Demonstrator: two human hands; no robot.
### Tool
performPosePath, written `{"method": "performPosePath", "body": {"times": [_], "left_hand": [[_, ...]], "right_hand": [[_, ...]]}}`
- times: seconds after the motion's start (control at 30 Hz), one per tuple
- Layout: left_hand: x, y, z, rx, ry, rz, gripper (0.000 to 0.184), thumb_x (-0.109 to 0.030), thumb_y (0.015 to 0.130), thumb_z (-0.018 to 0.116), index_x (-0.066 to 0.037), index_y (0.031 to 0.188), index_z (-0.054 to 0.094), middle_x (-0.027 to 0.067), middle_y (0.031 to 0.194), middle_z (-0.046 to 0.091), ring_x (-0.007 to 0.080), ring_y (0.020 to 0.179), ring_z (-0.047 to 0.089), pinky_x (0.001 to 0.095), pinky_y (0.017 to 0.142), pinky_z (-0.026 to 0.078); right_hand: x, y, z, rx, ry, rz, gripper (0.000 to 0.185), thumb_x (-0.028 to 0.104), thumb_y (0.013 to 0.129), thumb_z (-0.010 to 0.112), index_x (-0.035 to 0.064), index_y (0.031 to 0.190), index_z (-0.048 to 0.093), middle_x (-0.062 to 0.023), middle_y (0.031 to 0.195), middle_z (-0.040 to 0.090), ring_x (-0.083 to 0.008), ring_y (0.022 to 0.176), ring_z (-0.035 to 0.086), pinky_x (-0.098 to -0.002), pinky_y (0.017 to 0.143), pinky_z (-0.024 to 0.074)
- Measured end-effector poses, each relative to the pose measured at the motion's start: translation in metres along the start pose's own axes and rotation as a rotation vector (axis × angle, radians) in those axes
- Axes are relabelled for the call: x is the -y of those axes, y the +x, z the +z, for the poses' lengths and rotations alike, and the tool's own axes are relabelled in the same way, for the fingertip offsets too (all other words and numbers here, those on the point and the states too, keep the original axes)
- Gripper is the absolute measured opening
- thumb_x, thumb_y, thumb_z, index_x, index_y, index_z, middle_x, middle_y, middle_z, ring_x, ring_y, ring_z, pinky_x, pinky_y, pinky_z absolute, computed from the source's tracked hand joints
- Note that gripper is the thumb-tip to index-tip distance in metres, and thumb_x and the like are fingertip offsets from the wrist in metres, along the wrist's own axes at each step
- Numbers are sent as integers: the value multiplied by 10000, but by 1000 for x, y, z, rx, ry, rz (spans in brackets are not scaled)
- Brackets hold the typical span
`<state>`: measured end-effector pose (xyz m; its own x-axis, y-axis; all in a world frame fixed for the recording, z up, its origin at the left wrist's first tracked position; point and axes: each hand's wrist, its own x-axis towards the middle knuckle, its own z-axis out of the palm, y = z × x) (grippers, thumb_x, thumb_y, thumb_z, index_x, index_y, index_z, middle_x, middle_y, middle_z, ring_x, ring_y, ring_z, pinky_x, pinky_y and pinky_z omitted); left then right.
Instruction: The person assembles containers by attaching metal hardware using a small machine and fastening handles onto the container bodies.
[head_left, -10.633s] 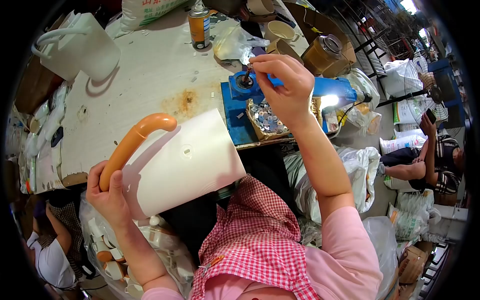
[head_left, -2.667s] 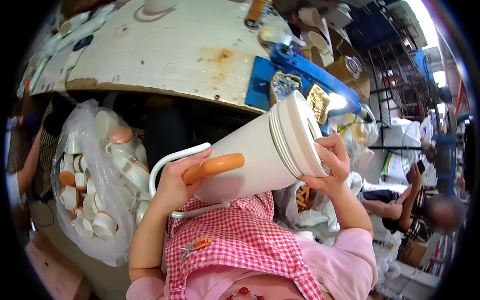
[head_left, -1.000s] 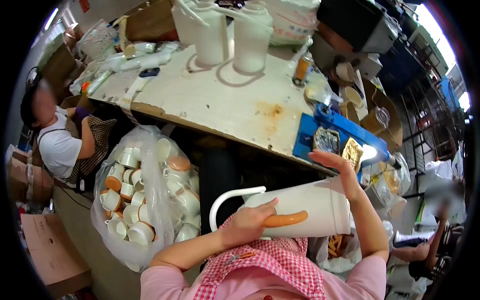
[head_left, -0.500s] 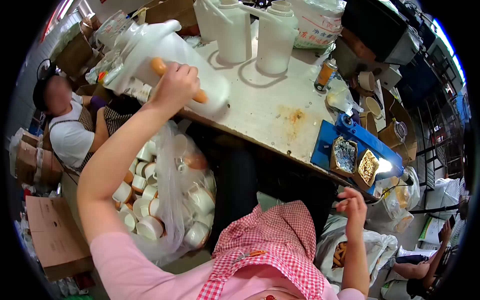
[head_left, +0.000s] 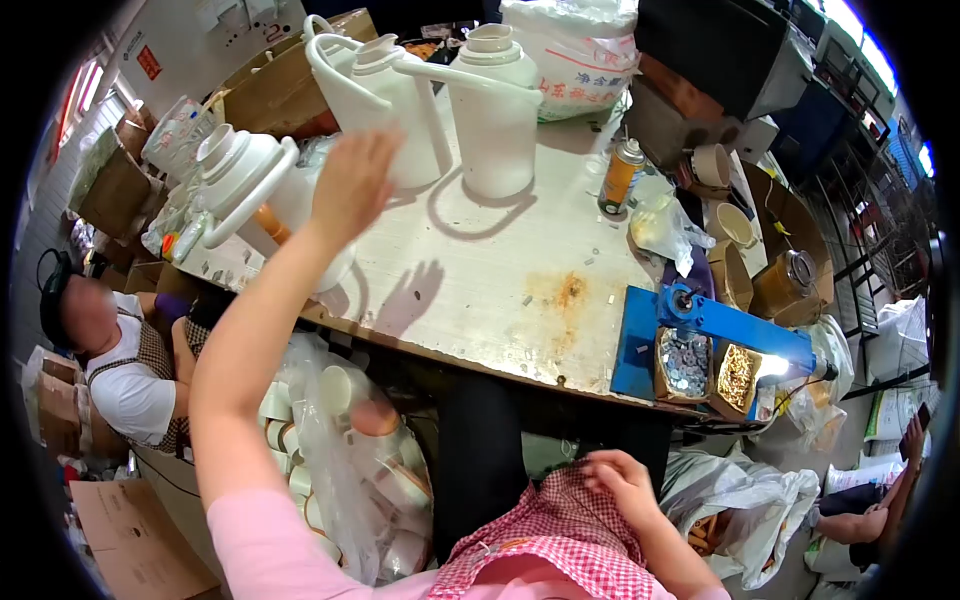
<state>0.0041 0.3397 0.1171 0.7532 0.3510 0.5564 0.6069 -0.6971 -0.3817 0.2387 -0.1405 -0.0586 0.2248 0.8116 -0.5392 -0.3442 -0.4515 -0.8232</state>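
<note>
My left hand (head_left: 358, 178) hovers over the table, its fingers stretched out and slightly blurred, with nothing in it. Just left of it, a white plastic watering can (head_left: 228, 180) with a wood-coloured grip (head_left: 270, 222) stands near the table's left end, partly hidden behind my forearm. Behind the hand is a second white watering can (head_left: 405, 100); a third white watering can (head_left: 495, 130) stands to its right. My right hand (head_left: 620, 482) hangs low by the checked apron (head_left: 570, 515), its fingers loosely bent and apart, and no object shows in it.
A blue hand press (head_left: 735, 325) sits at the table's right end with boxes of silver (head_left: 685, 362) and gold-coloured metal pieces (head_left: 737, 375). A spray can (head_left: 622, 178) stands behind. Below are a bag of white parts (head_left: 345, 450) and a sack (head_left: 770, 500). A person (head_left: 130, 370) sits left.
My left hand has let go of the watering can, which was tilted and now stands upright, and has moved off it to the right. My right hand has moved left and down toward the apron.
</note>
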Motion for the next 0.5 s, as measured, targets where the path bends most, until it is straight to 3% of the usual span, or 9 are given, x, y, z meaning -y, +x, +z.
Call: {"method": "performPosePath", "body": {"times": [0.07, 0.13, 0.17, 0.23, 0.27, 0.33, 0.4, 0.47, 0.5], "left_hand": [[1, 68, 5, -280, -85, -78, 748, -174, 728, 802, -115, 1387, 452, 155, 1358, 509, 335, 1265, 473, 467, 1053, 377], [16, 113, 38, -404, 23, -81, 564, -175, 768, 789, -102, 1274, 551, 154, 1216, 605, 334, 1155, 561, 446, 979, 441], [12, 119, 36, -414, 10, -82, 564, -175, 768, 789, -102, 1274, 551, 154, 1216, 605, 334, 1155, 561, 446, 979, 441], [6, 134, 16, 214, -112, -199, 358, -176, 791, 777, -71, 1102, 632, 133, 980, 675, 351, 989, 636, 440, 862, 502], [-4, 126, 0, 219, -108, -194, 358, -176, 791, 777, -71, 1102, 632, 133, 980, 675, 351, 989, 636, 440, 862, 502], [-39, 83, -52, -67, -271, -49, 188, -157, 827, 748, -59, 960, 658, 122, 816, 676, 356, 778, 649, 438, 678, 515], [-67, 38, -110, -172, -404, -119, 191, -107, 843, 752, -53, 996, 652, 110, 826, 673, 260, 775, 678, 357, 682, 517], [-89, -3, -181, -106, -751, -452, 242, -63, 860, 748, -36, 1071, 632, 75, 878, 671, 150, 795, 664, 283, 749, 516], [-95, -24, -206, -128, -820, -500, 280, -47, 871, 731, -25, 1123, 611, 68, 947, 660, 134, 857, 644, 275, 797, 510]], "right_hand": [[18, 16, 30, 172, 16, -64, 310, 100, 993, 583, -30, 1275, 576, -141, 1114, 686, -170, 986, 666, -301, 880, 550], [34, 29, 58, 286, 61, -102, 340, 124, 999, 594, -24, 1303, 558, -139, 1135, 676, -174, 1051, 651, -306, 930, 534], [40, 35, 70, 321, 76, -132, 351, 137, 1001, 599, -18, 1311, 550, -130, 1132, 676, -168, 1042, 649, -304, 925, 531], [47, 50, 88, 375, 88, -213, 365, 158, 1005, 603, -9, 1322, 538, -115, 1127, 678, -157, 1017, 647, -296, 899, 525], [46, 57, 93, 398, 84, -254, 368, 165, 1007, 601, -7, 1325, 534, -108, 1123, 678, -153, 999, 647, -289, 878, 524], [39, 72, 102, 314, 182, -325, 416, 187, 1009, 598, -10, 1358, 488, -117, 1184, 665, -169, 1007, 645, -284, 859, 508], [34, 79, 113, 91, 247, -401, 504, 283, 1042, 531, -13, 1433, 414, -163, 1311, 603, -233, 1180, 587, -344, 988, 463], [26, 83, 120, -105, 276, -299, 608, 405, 1054, 471, -7, 1485, 348, -174, 1428, 520, -267, 1327, 483, -388, 1098, 377], [27, 79, 115, -54, 327, -191, 675, 481, 1049, 441, -3, 1505, 324, -158, 1485, 468, -280, 1395, 410, -425, 1155, 311]]}}
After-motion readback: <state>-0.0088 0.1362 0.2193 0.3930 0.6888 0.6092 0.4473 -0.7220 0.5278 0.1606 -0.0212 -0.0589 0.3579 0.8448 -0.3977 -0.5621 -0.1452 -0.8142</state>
